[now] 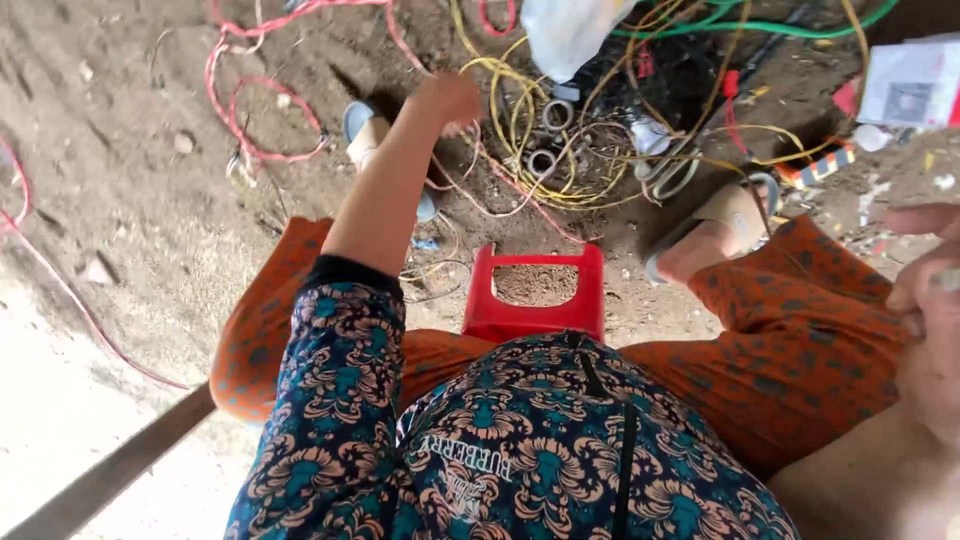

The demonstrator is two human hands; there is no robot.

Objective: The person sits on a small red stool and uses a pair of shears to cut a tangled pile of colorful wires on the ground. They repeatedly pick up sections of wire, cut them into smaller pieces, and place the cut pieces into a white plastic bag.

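Below us, we sit on a red plastic stool (535, 300) set on the dirt floor (130, 200), knees spread in orange spotted trousers (800, 340). Our left hand (447, 98) reaches forward and down to the tangle of wires (560, 150) heaped on the ground ahead of the stool; its grip is curled closed, and a thin pink wire (500, 180) runs out from under it, though we cannot tell whether the fingers truly hold it or only rest on it. Yellow loops make up most of the heap, with green cable (780, 25) across the top and a pale plastic bag (570, 35) lying over its far edge. A pink cord (265, 105) coils on the floor to the left of the arm. Our right hand (930, 280) sits at the right edge of the view, close to the camera and well apart from the heap, fingers bent toward one another; what they pinch is too blurred to tell. Sandalled feet (715, 235) rest either side of the heap.
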